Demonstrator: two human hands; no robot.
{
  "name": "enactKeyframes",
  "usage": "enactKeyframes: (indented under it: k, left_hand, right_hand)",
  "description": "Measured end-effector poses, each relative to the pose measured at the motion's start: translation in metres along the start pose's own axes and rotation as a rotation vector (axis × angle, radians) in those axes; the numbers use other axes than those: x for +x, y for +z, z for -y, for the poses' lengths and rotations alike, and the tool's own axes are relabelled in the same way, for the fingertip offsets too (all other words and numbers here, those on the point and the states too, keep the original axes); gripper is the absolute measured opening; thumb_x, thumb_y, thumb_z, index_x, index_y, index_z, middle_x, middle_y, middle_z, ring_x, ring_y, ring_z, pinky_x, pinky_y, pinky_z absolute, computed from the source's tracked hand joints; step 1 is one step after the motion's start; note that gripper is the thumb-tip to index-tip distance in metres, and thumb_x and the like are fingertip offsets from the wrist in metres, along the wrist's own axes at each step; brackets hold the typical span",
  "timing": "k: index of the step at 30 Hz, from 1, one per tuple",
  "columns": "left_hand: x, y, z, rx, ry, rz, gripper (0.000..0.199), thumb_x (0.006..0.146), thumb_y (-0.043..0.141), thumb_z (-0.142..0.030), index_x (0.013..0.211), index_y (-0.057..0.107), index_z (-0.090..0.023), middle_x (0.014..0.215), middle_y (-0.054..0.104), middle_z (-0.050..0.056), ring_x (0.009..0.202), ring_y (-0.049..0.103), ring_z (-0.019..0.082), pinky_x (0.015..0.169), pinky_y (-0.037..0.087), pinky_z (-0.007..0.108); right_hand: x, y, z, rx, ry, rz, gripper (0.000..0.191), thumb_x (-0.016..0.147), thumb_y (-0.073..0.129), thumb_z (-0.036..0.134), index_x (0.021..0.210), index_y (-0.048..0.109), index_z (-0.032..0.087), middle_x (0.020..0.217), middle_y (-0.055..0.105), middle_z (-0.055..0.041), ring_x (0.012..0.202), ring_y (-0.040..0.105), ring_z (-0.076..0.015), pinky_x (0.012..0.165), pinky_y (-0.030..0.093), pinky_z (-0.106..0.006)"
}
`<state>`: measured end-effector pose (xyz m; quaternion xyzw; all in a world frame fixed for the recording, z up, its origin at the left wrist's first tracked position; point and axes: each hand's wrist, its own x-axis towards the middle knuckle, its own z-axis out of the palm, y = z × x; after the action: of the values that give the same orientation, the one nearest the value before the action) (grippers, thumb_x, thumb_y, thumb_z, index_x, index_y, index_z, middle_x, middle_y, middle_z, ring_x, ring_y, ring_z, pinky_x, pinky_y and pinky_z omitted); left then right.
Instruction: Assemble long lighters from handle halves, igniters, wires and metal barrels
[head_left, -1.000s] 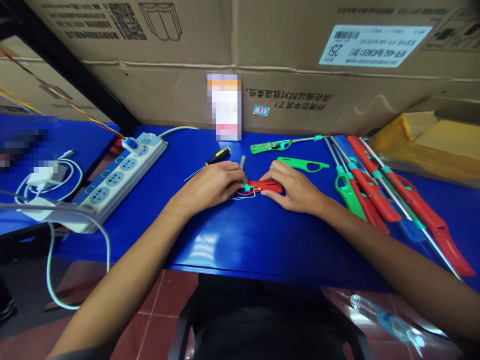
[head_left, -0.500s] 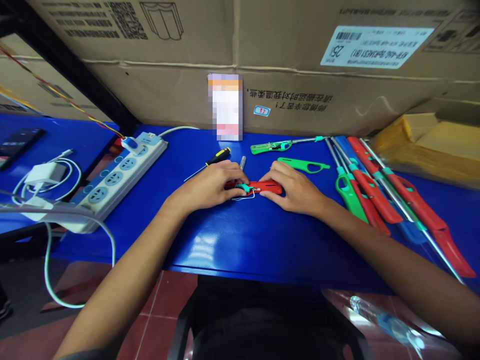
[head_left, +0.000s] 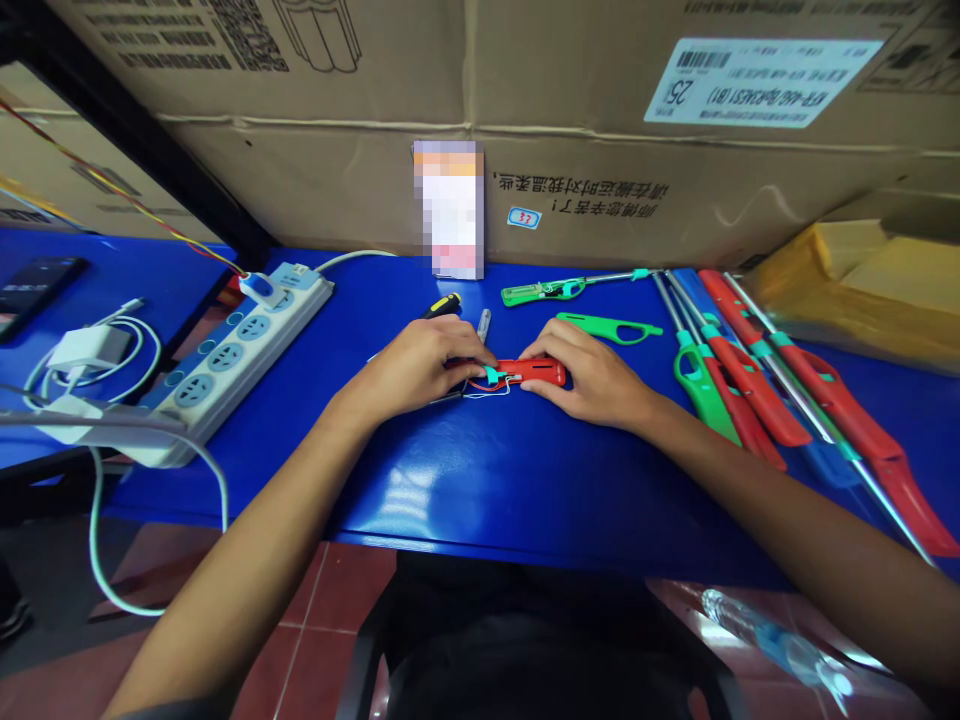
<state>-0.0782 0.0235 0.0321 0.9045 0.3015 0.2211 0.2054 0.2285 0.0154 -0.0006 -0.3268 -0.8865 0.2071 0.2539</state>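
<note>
Both hands meet over an opened red lighter housing (head_left: 541, 373) at the middle of the table. My right hand (head_left: 596, 375) grips its right end between thumb and fingers. At the other end my left hand (head_left: 424, 365) pinches a small turquoise part (head_left: 493, 375), which looks like the trigger; the fingers partly cover it. Thin white wires (head_left: 491, 395) loop out below the housing. Behind my left hand lie a small clear piece (head_left: 484, 322) and a black-and-yellow screwdriver (head_left: 444, 305), its shaft mostly hidden. A green half shell (head_left: 611, 328) rests beyond my right hand.
An opened green lighter (head_left: 544, 291) lies at the back. Several long-necked red, green and blue lighters (head_left: 757, 385) are heaped at the right. A power strip (head_left: 247, 350) with cables stands left, and a cardboard box (head_left: 337, 180) walls off the back.
My left hand has shifted slightly and now covers more of the screwdriver shaft. The turquoise part sits a little further right, and a dark thin end shows beneath the left fingers.
</note>
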Motion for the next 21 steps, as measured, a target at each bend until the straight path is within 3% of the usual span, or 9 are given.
enactKeyframes:
  k: [12, 17, 21]
  left_hand:
    - [0.005, 0.007, -0.007, -0.022, -0.040, -0.019, 0.011, 0.104, 0.083, -0.024, 0.115, 0.084, -0.024, 0.119, 0.081, 0.006, 0.115, 0.074, 0.024, 0.106, 0.056, 0.039]
    - [0.004, 0.012, -0.005, -0.040, -0.139, -0.043, 0.022, 0.096, 0.090, -0.018, 0.114, 0.077, -0.021, 0.105, 0.080, 0.001, 0.094, 0.072, 0.018, 0.084, 0.053, 0.029]
    - [0.003, 0.011, -0.002, -0.027, -0.105, -0.029, 0.016, 0.099, 0.092, -0.026, 0.108, 0.079, -0.021, 0.101, 0.080, 0.002, 0.092, 0.072, 0.018, 0.082, 0.052, 0.029]
  right_hand:
    - [0.003, 0.003, 0.008, 0.073, 0.128, 0.004, 0.021, 0.105, 0.074, 0.030, 0.123, 0.063, 0.028, 0.124, 0.078, -0.0082, 0.107, 0.075, -0.0301, 0.097, 0.058, -0.045]
    - [0.004, 0.004, 0.012, 0.043, 0.093, 0.038, 0.019, 0.108, 0.069, 0.030, 0.126, 0.063, 0.028, 0.129, 0.076, -0.0098, 0.117, 0.073, -0.0320, 0.104, 0.057, -0.048]
    - [0.003, 0.005, 0.013, 0.017, 0.068, 0.040, 0.017, 0.110, 0.069, 0.032, 0.125, 0.063, 0.027, 0.127, 0.074, -0.0103, 0.117, 0.072, -0.0322, 0.103, 0.057, -0.048]
